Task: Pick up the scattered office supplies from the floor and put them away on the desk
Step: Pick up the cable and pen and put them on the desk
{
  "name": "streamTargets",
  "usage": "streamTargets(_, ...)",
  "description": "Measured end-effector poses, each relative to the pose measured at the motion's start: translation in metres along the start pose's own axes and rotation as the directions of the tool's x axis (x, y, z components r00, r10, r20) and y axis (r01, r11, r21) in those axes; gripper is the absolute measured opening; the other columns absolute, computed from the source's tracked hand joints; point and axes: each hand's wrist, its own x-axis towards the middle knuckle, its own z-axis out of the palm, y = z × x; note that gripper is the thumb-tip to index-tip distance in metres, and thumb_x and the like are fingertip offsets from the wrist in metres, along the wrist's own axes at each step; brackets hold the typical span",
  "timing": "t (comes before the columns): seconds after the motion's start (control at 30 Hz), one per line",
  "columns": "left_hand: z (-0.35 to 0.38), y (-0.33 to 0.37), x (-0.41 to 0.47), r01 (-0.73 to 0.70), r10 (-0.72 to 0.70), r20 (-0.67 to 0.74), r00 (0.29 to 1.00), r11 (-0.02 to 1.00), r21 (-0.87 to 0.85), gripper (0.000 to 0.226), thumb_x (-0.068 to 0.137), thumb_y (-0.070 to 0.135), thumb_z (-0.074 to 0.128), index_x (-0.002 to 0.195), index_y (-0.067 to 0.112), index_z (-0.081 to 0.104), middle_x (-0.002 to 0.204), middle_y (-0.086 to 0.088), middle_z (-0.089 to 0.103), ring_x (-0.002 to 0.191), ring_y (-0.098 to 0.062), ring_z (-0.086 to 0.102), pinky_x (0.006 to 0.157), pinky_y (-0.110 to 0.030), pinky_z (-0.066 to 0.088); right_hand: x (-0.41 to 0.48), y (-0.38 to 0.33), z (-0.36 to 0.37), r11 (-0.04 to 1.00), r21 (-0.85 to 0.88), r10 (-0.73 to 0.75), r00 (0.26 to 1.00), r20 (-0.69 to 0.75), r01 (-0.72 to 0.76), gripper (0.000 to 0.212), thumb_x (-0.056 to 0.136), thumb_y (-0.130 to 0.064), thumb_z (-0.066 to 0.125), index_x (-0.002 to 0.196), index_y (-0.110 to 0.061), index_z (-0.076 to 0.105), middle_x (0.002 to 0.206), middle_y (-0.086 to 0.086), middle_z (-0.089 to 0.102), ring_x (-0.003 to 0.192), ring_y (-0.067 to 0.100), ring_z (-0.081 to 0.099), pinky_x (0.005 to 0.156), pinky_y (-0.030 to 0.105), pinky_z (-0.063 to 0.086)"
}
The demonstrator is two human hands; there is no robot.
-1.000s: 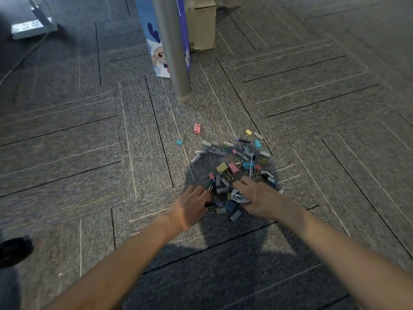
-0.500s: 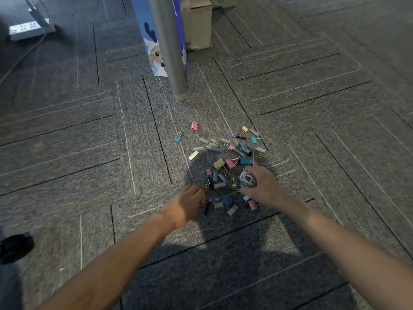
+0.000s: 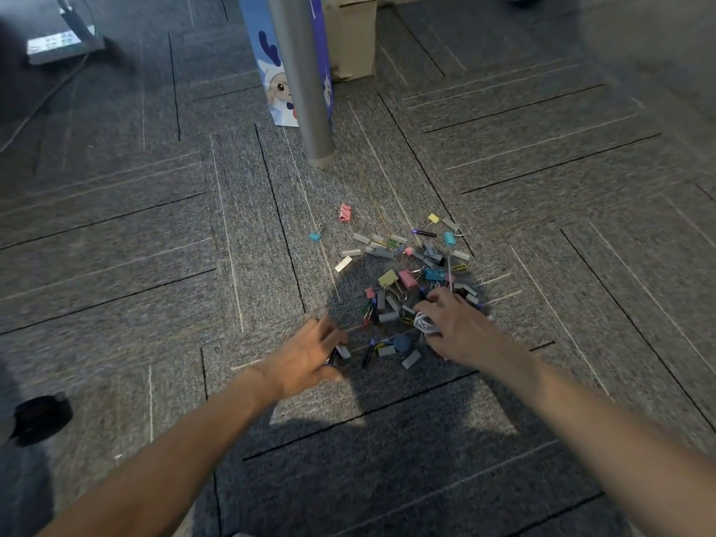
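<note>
Office supplies lie in one pile; right hand grips one white cable.

Grey carpet floor bears a heap of binder clips, a desk leg beyond it

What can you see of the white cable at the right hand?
The white cable is a thin, smooth cord, plastic-sheathed by its look, wound into a small bundle of several loops. No plug or loose end shows. It sits at the near right edge of the clip pile on the grey carpet. Only its left part is visible. The rest is hidden under the right hand, whose fingers seem curled round it. Whether it is lifted or resting on the clips cannot be told.
</note>
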Motion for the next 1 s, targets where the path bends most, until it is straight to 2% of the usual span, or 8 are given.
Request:
streamTargets(0.23,0.01,0.013,-0.001,0.004,-0.02,-0.16,0.987,0.995,-0.099,0.009,0.09,0.024,0.056,0.098,0.021,0.051,0.105,0.005,0.044,0.086,-0.007,0.043,0.068,-0.024,0.051,-0.007,-0.022,0.006,0.995,-0.083,0.052,0.999,-0.009,-0.052,0.035,0.089,-0.023,0.057,0.121,-0.017,0.043,0.122,0.008,0.036,0.109,0.028,0.04,0.071,0.032,0.044)
streamTargets(0.43,0.015,0.034,-0.003,0.064,-0.078,-0.233,0.969,0.996,-0.068,0.009,0.089,0.003,0.057,0.095,0.01,0.057,0.107,0.0,0.046,0.083,-0.011,0.048,0.061,-0.018,0.049,-0.006,-0.032,0.01,0.99,-0.01,0.139,0.99,-0.032,-0.139,0.031,0.084,-0.01,0.062,0.109,-0.016,0.045,0.119,0.008,0.036,0.1,0.026,0.035,0.072,0.032,0.04)
streamTargets(0.6,0.024,0.042,0.002,0.215,-0.23,-0.179,0.957,0.972,-0.1,0.023,0.08,-0.007,0.053,0.095,0.011,0.051,0.104,0.002,0.043,0.082,-0.011,0.044,0.06,-0.017,0.048,-0.005,-0.031,0.01,0.995,-0.1,0.022,0.999,0.025,-0.02,0.04,0.083,-0.007,0.063,0.118,-0.015,0.044,0.121,0.008,0.035,0.104,0.024,0.038,0.069,0.028,0.036)
streamTargets(0.73,0.01,0.042,0.018,0.306,-0.359,-0.141,0.923,0.905,-0.296,0.018,0.084,-0.007,0.042,0.083,0.009,0.052,0.095,0.0,0.048,0.079,-0.017,0.053,0.061,-0.023,0.049,-0.007,-0.023,0.008,0.995,0.081,-0.057,0.998,0.024,0.055,0.035,0.081,-0.008,0.063,0.112,-0.015,0.048,0.099,-0.001,0.042,0.088,0.017,0.04,0.061,0.025,0.033)
streamTargets(0.8,0.001,0.038,0.028,0.398,-0.476,-0.013,0.88,0.75,-0.529,0.028,0.085,-0.011,0.037,0.078,0.01,0.053,0.09,-0.004,0.054,0.073,-0.019,0.057,0.054,-0.021,0.047,-0.01,-0.021,0.006,0.966,0.255,-0.034,0.998,-0.05,0.046,0.019,0.082,-0.009,0.062,0.093,-0.016,0.049,0.086,-0.004,0.042,0.078,0.018,0.044,0.059,0.027,0.036)
streamTargets(0.87,-0.009,0.034,0.036,0.483,-0.576,0.214,0.789,0.366,-0.795,0.034,0.086,-0.014,0.032,0.079,0.01,0.056,0.088,-0.011,0.059,0.065,-0.019,0.053,0.054,-0.021,0.04,-0.008,-0.02,0.003,0.932,0.361,0.02,0.995,-0.095,0.016,0.019,0.081,-0.007,0.062,0.085,-0.016,0.046,0.084,0.0,0.046,0.073,0.021,0.048,0.065,0.035,0.043)
streamTargets(0.93,-0.016,0.033,0.041,0.406,-0.57,0.325,0.755,0.017,-0.914,0.034,0.089,-0.011,0.03,0.076,0.009,0.054,0.081,-0.013,0.057,0.063,-0.02,0.049,0.065,-0.028,0.038,-0.005,-0.019,-0.001,0.907,0.42,0.064,0.991,-0.119,-0.008,0.016,0.08,-0.007,0.062,0.085,-0.013,0.049,0.086,0.005,0.05,0.073,0.024,0.051,0.067,0.041,0.046)
streamTargets(1.0,-0.024,0.036,0.047,0.382,-0.544,0.36,0.757,-0.079,-0.921,0.029,0.089,-0.008,0.03,0.08,0.009,0.051,0.075,-0.008,0.056,0.056,-0.012,0.05,0.058,-0.025,0.038,-0.001,-0.019,-0.003,0.885,0.465,0.084,0.988,-0.126,-0.016,0.014,0.08,-0.009,0.062,0.086,-0.011,0.05,0.085,0.008,0.051,0.073,0.027,0.051,0.066,0.043,0.045)
